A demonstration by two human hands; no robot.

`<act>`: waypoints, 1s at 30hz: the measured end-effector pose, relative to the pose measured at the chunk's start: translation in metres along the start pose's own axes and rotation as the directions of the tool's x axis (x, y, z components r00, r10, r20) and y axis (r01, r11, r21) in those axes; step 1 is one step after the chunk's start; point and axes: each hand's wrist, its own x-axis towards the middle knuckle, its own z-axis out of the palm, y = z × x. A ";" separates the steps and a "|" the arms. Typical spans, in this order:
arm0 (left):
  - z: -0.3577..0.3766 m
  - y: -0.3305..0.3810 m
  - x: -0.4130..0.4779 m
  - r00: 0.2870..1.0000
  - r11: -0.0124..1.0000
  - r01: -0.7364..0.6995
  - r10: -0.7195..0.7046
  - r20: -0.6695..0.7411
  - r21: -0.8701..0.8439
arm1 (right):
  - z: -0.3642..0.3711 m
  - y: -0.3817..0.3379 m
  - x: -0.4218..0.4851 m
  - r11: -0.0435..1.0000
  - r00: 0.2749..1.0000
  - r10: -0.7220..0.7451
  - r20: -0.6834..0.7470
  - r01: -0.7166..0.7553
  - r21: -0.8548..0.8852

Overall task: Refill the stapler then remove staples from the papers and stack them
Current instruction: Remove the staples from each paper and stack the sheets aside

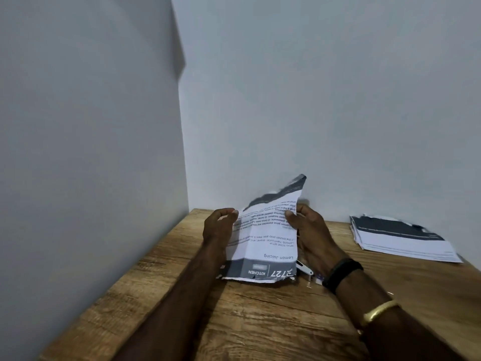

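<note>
A printed paper [263,238] with a grey header band reading "KITCHEN" and "Lemon Juicing" stands tilted up off the wooden table [255,316], its lower edge torn and its top corner curled. My left hand [217,226] pinches its left edge. My right hand [311,230] grips its right edge with the thumb on the front. A white metal tool, perhaps the stapler or staple remover [305,268], peeks out under the right wrist, mostly hidden. A stack of similar papers [400,239] lies at the back right.
Small loose staples [309,284] lie on the table near my right wrist. Grey walls close the table at the left and back, forming a corner. My right forearm wears a black band and a gold bangle.
</note>
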 end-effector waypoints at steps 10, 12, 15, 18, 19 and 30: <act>0.039 0.014 -0.027 0.977 0.985 0.002 0.035 0.212 -0.171 | -0.080 -0.012 -0.009 0.940 0.923 -0.242 -0.298 0.147 -0.309; 0.046 0.012 -0.030 0.962 0.995 -0.075 0.092 0.257 -0.072 | -0.093 -0.012 -0.008 0.905 0.914 -0.279 -0.295 0.148 -0.398; 0.050 0.002 -0.030 0.937 0.955 -0.279 0.249 0.244 0.096 | -0.105 -0.017 -0.009 0.821 0.918 -0.308 -0.249 0.124 -0.557; 0.047 -0.006 -0.025 0.900 0.872 -0.427 0.383 0.209 0.241 | -0.108 -0.024 -0.012 0.658 0.895 -0.396 -0.206 0.120 -0.744; 0.046 -0.007 -0.024 0.884 0.838 -0.465 0.423 0.199 0.285 | -0.107 -0.026 -0.013 0.618 0.887 -0.419 -0.195 0.122 -0.776; 0.063 -0.004 -0.045 0.875 0.888 -0.460 0.457 0.162 -0.020 | -0.065 -0.038 -0.035 0.485 0.655 -0.753 -0.060 0.491 -0.724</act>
